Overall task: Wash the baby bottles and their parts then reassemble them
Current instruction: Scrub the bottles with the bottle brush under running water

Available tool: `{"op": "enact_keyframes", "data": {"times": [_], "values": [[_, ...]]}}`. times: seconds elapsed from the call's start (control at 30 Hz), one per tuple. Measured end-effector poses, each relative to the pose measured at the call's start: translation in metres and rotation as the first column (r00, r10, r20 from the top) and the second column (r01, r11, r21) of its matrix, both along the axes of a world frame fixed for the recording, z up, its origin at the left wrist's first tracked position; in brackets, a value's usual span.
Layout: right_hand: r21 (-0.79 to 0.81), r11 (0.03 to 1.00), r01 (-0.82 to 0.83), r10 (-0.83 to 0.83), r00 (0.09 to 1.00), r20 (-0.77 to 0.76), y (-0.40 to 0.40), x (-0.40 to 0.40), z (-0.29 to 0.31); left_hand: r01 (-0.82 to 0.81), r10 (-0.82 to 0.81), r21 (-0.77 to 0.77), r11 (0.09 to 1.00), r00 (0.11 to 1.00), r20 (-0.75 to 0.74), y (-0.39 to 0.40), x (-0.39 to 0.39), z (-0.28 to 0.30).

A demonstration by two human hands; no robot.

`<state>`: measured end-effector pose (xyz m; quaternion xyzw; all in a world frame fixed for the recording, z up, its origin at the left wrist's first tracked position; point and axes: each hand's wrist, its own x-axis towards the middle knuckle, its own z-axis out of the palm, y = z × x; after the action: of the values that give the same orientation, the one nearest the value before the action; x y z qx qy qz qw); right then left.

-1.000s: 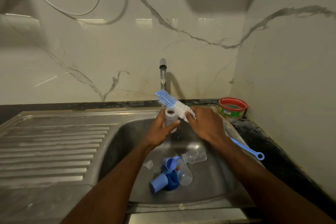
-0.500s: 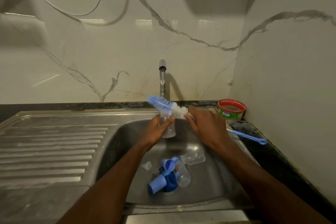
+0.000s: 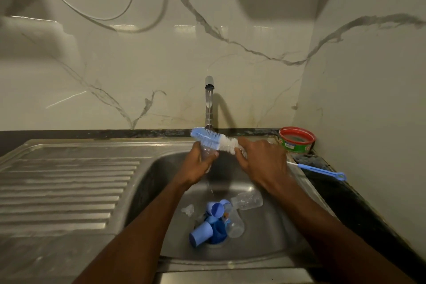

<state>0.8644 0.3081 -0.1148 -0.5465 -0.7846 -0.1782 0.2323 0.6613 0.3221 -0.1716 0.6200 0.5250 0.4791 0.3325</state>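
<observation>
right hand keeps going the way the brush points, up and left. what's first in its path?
Probably the clear baby bottle that the left hand grips: the blue-and-white bottle brush held by the right hand already lies across its top. Depth is unclear; the brush may pass just behind it.

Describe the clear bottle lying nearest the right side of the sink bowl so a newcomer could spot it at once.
Start at the steel sink under the running tap and look down to the cluster of parts around the drain. The bottle lies on its side at the cluster's upper right. Unlike the other clear bottle lying nearer the blue caps, it stands clear of them, farther from the viewer.
</observation>
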Motion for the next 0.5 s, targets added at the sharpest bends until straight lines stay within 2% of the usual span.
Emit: {"op": "enact_keyframes", "data": {"times": [0.1, 0.17, 0.23, 0.33, 0.5], "values": [[0.004, 0.999, -0.035, 0.035, 0.999, 0.003, -0.003, 0.01, -0.001, 0.02, -0.021, -0.027, 0.999, 0.999, -0.049, 0.004, -0.004, -0.003], [-0.01, 0.999, -0.045, 0.045, 0.999, 0.0, -0.001, 0.003, -0.003, 0.014, -0.02, -0.039, 0.999, 0.986, -0.165, 0.008, 0.001, -0.008], [-0.013, 1.0, -0.027, 0.027, 0.999, -0.034, 0.004, -0.006, -0.002, 0.016, -0.009, 0.022, 1.0, 0.967, -0.256, 0.006, 0.01, -0.006], [-0.034, 0.999, 0.021, -0.026, 0.989, -0.144, 0.013, -0.005, 0.005, 0.085, -0.08, 0.04, 0.996, 0.99, -0.114, 0.002, 0.016, 0.0], [-0.098, 0.995, 0.008, -0.034, 0.963, -0.268, 0.018, 0.018, -0.003, -0.052, 0.046, 0.042, 0.998, 0.992, 0.117, 0.005, 0.008, 0.001]]}}
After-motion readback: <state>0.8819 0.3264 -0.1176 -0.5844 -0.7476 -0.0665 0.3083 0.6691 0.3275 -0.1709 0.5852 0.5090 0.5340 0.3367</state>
